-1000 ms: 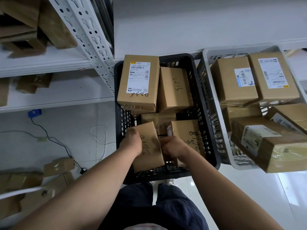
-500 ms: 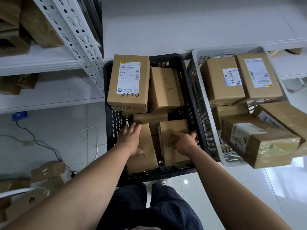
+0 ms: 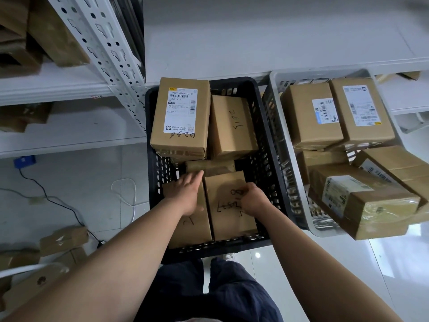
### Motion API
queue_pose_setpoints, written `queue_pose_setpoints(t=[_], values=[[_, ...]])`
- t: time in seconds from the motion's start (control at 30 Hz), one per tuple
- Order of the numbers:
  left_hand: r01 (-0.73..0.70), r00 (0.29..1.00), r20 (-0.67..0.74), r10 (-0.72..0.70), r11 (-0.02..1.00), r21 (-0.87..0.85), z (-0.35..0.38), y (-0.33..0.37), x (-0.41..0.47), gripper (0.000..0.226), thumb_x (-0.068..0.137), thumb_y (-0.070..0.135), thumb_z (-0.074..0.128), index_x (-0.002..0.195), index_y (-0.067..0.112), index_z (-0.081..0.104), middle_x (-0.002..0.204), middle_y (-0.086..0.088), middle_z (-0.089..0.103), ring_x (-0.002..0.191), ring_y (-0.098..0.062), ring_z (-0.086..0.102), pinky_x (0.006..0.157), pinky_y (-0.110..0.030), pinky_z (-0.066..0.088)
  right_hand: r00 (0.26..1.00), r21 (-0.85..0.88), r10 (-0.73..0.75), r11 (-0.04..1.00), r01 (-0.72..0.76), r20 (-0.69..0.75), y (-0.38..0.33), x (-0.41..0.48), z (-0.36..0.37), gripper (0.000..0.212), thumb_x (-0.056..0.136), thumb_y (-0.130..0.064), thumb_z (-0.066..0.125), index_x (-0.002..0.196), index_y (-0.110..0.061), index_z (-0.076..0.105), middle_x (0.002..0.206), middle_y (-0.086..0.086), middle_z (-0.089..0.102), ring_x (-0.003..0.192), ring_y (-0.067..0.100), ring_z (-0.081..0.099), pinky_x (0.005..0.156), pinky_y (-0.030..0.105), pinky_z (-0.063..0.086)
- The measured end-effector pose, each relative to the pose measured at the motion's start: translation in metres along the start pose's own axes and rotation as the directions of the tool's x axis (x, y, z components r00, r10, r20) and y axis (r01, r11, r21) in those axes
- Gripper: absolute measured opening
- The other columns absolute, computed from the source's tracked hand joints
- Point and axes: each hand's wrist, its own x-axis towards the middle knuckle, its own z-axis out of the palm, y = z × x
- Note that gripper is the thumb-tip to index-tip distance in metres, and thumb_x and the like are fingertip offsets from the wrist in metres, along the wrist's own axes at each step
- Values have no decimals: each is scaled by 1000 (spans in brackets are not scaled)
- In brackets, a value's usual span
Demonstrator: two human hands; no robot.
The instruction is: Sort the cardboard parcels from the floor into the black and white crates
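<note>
Floor parcels: we see brown cardboard floor parcels (image 3: 63, 239) lying on the pale floor at the lower left, near a black cable (image 3: 58, 203).
Shelf rack: the white perforated shelf rack (image 3: 104, 49) has an upright that rises just beside the black crate's far left corner.
Black crate: the slatted black crate (image 3: 220, 249) sits on the floor in front of the person's dark trousers and holds five brown parcels.
Labelled parcel: the labelled parcel (image 3: 181, 117) stands in the far left corner, with a white barcode label on top and pen marks below it.
Left hand: the left hand (image 3: 185, 196) lies flat with straight fingers on the near-left parcel, its fingertips reaching the small parcel.
Near-left parcel: the near-left parcel (image 3: 192, 226) is plain brown with a black pen stroke. It sits by the near left corner, touching its right neighbour.
Small parcel: the small parcel (image 3: 209, 166) lies low in the crate's middle.
Handwritten parcel: the handwritten parcel (image 3: 232, 126) sits at the far edge against the labelled one, with black figures on top.
Near-right parcel: the near-right parcel (image 3: 227, 205) is brown with black handwritten figures and lies against the near edge.
Right hand: the right hand (image 3: 253, 201) rests on that parcel's right side with its fingers curled. We cannot tell whether it grips.
White crate: the slatted white crate (image 3: 325, 75) stands just beside the black crate's right side.
Label pair: the label pair (image 3: 311, 117) is two brown boxes with white labels, side by side at the far edge.
Taped parcel: the taped parcel (image 3: 366, 201) is large, wrapped in glossy tape, and juts over the near edge.
</note>
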Motion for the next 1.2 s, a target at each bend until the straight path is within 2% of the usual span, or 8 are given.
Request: queue_pose_setpoints(t=[0.17, 0.37, 0.57, 0.73, 0.9, 1.03, 1.13, 1.2], values=[[-35, 999, 36, 36, 999, -17, -3, 6, 9, 88, 93, 7, 54, 154, 35, -3, 163, 9, -8, 150, -28, -5, 120, -53, 11, 997, -29, 80, 996, -79, 24, -2, 6, 0, 61, 98, -11, 43, 154, -11, 17, 151, 19, 28, 131, 36, 41, 103, 39, 40], [66, 995, -57, -87, 951, -302, -15, 6, 3, 90, 88, 44, 65, 156, 22, 9, 162, -5, 15, 146, -26, 21, 116, -43, 26, 998, 97, 55, 994, -54, -6, -19, 12, -14, 53, 94, -7, 42, 147, -6, 36, 139, 17, 48, 123, 33, 50, 92, 34, 45], [59, 924, -78, -373, 343, -938, -45, 4, -6, 113, 68, 73, 65, 154, 21, 15, 158, -1, 28, 145, -26, 26, 118, -46, 20, 988, 285, -108, 949, 136, -111, -56, 10, -28, 55, 95, -15, 51, 148, -12, 37, 140, 9, 51, 118, 22, 52, 86, 27, 43], [-26, 916, 46, -399, -174, -984, -67, -2, 13, 109, 57, 82, 64, 146, 28, 35, 145, -4, 46, 131, -26, 45, 110, -48, 36, 990, 356, -112, 925, 136, -87, -73, 14, -32, 39, 91, -4, 49, 129, -11, 58, 113, 5, 62, 103, 20, 58, 85, 32, 50], [-50, 902, 100, -420, -331, -942, -68, -4, 26, 98, 71, 68, 68, 149, 24, 30, 144, -9, 44, 133, -31, 43, 107, -49, 39, 998, 325, -58, 944, 55, 1, -56, 23, -40, 29, 91, 1, 43, 77, -19, 58, 83, 5, 59, 79, 22, 56, 64, 33, 47], [-66, 922, 100, -374, -405, -912, -67, -8, 28, 102, 67, 61, 77, 148, 23, 29, 141, -11, 47, 129, -30, 48, 112, -52, 33, 999, 372, -46, 927, 40, 8, -56, 3, -50, 37, 97, -1, 44, 131, -7, 57, 109, 8, 58, 106, 28, 57, 92, 38, 49], [-74, 941, 88, -326, -454, -888, -69, -10, 24, 105, 59, 58, 84, 145, 25, 33, 137, -11, 52, 124, -31, 51, 112, -58, 26, 997, 388, -80, 918, 82, -20, -59, -6, -57, 35, 97, 3, 42, 128, -3, 58, 110, 10, 59, 109, 30, 58, 93, 36, 49], [-96, 950, 57, -308, -461, -882, -74, -9, 16, 103, 54, 54, 87, 141, 27, 39, 132, -11, 55, 120, -32, 53, 108, -59, 31, 994, 414, -105, 904, 108, -31, -61, -8, -59, 30, 97, 1, 43, 115, -14, 63, 97, 7, 62, 87, 20, 62, 70, 27, 54]])
